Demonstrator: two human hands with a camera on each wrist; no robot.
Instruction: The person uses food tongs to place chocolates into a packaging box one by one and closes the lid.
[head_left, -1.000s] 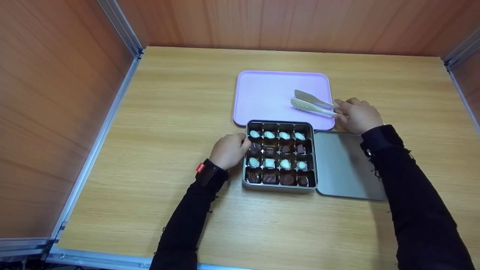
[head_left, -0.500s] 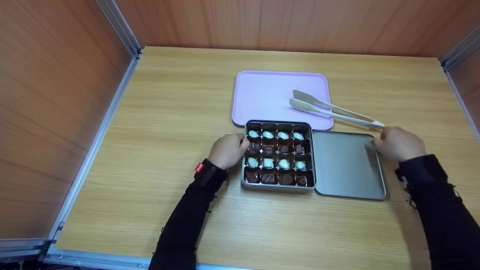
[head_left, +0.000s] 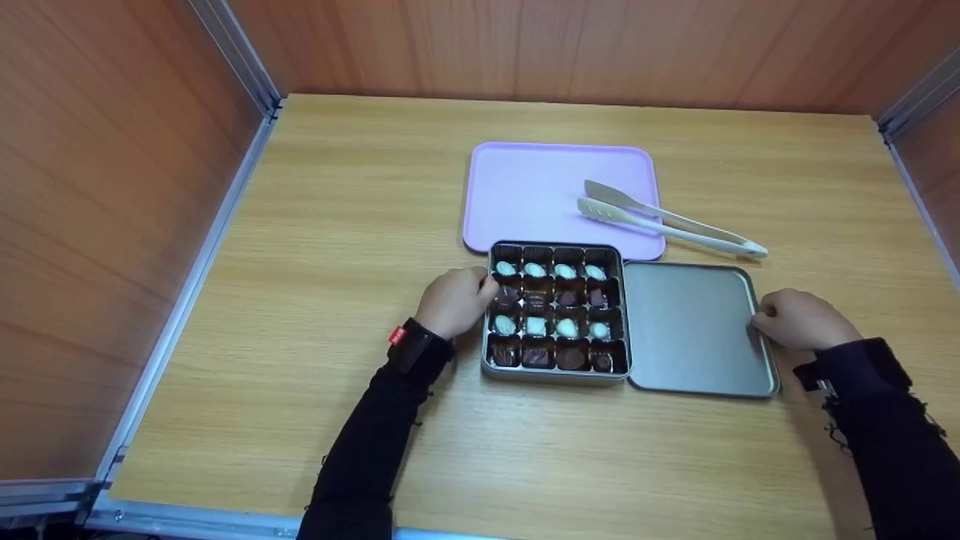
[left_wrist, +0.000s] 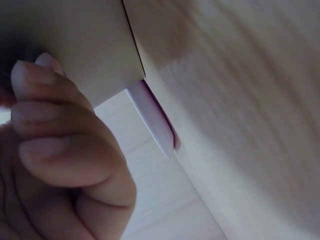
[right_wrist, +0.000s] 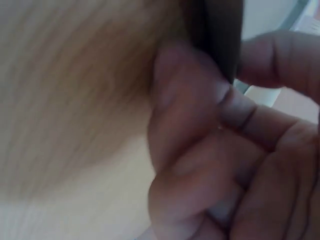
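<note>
A square metal tin (head_left: 555, 378) of chocolates stands mid-table, its dark divided insert holding rows of pale-green and brown pieces. My left hand (head_left: 452, 302) holds the tin's left side, thumb at the rim; in the left wrist view its curled fingers (left_wrist: 65, 155) lie by the tin's wall (left_wrist: 95, 40). Right of the tin, the metal lid (head_left: 690, 330) lies flat with its hollow side up. My right hand (head_left: 805, 321) pinches the lid's right edge. In the right wrist view the lid's rim (right_wrist: 223, 35) sits between thumb and fingers.
Behind the tin lies a lilac tray (head_left: 540, 195). Pale tongs (head_left: 697, 237) rest with their tips over the tray and their joined end on the table beyond the lid. Wooden panels (head_left: 555, 52) enclose the back and sides.
My right hand has let go of the tongs, come toward the front right, and taken the lid's right edge. The tongs stay lying on the tray. My left hand keeps its place.
</note>
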